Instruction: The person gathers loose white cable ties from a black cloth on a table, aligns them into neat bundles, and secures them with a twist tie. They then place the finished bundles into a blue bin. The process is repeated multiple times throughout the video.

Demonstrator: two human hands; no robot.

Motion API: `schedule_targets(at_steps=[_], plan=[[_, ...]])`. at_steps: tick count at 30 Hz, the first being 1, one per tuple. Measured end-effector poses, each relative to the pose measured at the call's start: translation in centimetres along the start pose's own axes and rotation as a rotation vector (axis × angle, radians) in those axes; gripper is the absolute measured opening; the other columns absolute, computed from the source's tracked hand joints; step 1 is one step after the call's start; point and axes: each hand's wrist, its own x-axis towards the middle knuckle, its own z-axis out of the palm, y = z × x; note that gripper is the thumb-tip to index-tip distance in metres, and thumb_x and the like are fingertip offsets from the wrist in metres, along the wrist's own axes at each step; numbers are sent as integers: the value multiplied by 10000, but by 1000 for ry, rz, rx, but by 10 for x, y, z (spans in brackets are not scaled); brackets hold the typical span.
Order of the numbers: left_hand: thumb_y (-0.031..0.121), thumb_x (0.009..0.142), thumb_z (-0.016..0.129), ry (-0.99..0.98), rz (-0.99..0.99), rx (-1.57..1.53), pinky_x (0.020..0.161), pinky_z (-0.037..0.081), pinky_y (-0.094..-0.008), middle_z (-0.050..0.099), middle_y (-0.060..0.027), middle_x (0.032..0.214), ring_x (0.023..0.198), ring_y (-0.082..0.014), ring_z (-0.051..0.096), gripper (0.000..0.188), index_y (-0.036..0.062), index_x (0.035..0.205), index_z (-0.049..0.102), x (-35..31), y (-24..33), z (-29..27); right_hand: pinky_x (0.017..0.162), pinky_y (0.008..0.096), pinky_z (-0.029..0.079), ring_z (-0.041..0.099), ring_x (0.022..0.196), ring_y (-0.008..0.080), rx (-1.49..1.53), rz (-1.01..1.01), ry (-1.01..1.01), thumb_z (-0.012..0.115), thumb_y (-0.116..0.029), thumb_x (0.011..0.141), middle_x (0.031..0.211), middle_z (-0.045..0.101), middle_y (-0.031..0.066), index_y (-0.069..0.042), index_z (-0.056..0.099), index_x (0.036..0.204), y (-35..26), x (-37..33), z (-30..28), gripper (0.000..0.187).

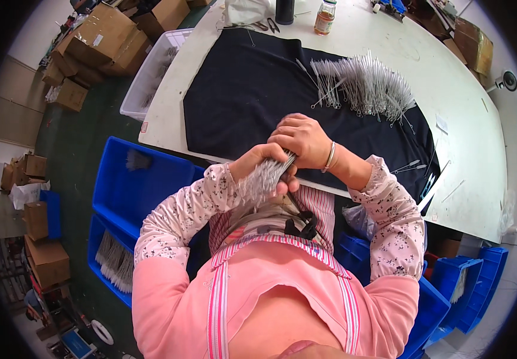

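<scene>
A bundle of thin wire brushes (262, 181) is held in front of my body, over the near edge of the table. My left hand (263, 157) wraps round the bundle, and its looped wire ends fan out toward my lap, slightly blurred. My right hand (304, 139) closes over the other end, fingers curled beside the left hand; the brush heads are hidden inside it. Beyond my hands, a large pile of similar white-bristled brushes (369, 87) lies on a dark cloth (228, 90). A few loose brushes (409, 166) rest at the cloth's right side.
The white table (467, 119) carries a glass jar (325, 18), a dark cylinder (284, 11) and scissors (268, 25). At my left stand blue bins (106, 179), one holding brushes, and a white crate (131, 96). More blue bins (488, 287) stand at right; cardboard boxes (100, 39) are stacked far left.
</scene>
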Motion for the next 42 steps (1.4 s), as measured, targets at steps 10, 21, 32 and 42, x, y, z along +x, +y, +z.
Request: schedule_targets(at_steps=[10, 21, 32, 42], plan=[[242, 858, 630, 384, 996, 887, 639, 447, -218, 620, -33, 846, 741, -90, 563, 245, 20, 960, 633, -14, 46, -14, 625, 252, 498, 581, 657, 74, 977, 735, 133, 713, -53, 650, 730, 632, 4, 6, 629, 833, 19, -7, 18, 210], [24, 788, 681, 286, 1245, 1172, 747, 495, -251, 652, -42, 847, 811, -109, 615, 161, 15, 934, 613, 18, 82, 16, 920, 373, 437, 575, 1079, 294, 298, 502, 568, 606, -346, 836, 1129, 612, 153, -3, 593, 1119, 40, 8, -16, 445], [185, 882, 573, 577, 1556, 2012, 1028, 348, -353, 487, -117, 1273, 1235, -234, 415, 430, 41, 1273, 469, 84, 89, -72, 994, 374, 419, 568, 1098, 300, -210, 61, -8, 559, -264, 872, 1100, 627, 160, -5, 649, 992, 43, 63, -2, 299], [168, 855, 578, 475, 1417, 1812, 1004, 364, -338, 492, -129, 1254, 1202, -214, 443, 427, 43, 1248, 470, 92, 82, -97, 848, 356, 521, 625, 990, 279, -130, 34, -18, 641, -237, 780, 986, 642, 114, -31, 630, 860, 34, 53, 18, 221]])
